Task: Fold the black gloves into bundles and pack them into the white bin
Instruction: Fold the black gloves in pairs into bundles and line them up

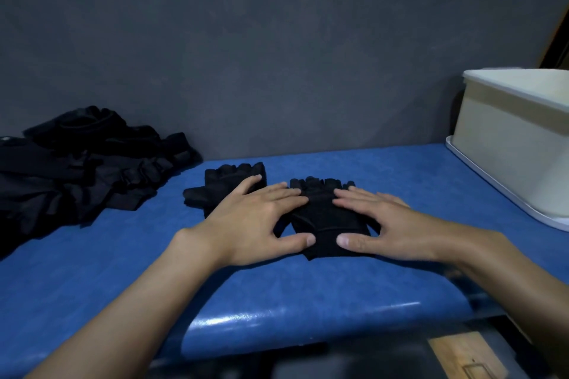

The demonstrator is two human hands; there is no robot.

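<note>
- Desk (277, 292): blue padded top with a glossy rounded front edge. It is set against a grey wall (277, 40) at 12 o'clock.
- Centre glove (323, 212): black and fingerless. It lies flat at mid-desk, with its finger stubs toward 12 o'clock and its cuff toward 6 o'clock.
- Left hand (255, 218): enters from 7 o'clock, palm down, with fingers straight and spread. The thumb rests on the cuff of the centre glove and the inner fingers lie on its left half. The outermost finger reaches over the second glove.
- Right hand (388, 224): enters from 4 o'clock, palm down, with fingers straight and fanned. The thumb rests on the cuff, just beside the left thumb, and the fingers press the glove's right half.
- Second glove (228, 181): black and flat. It lies at 10 o'clock from the centre glove, just beside it and partly under the left hand.
- Pile of black gloves (86, 169): a loose heap at 9 o'clock, well apart from the hands and against the wall.
- White bin (517, 132): stands at 2 o'clock on a white tray (492, 191) at the desk's right edge. Its interior is not visible.
</note>
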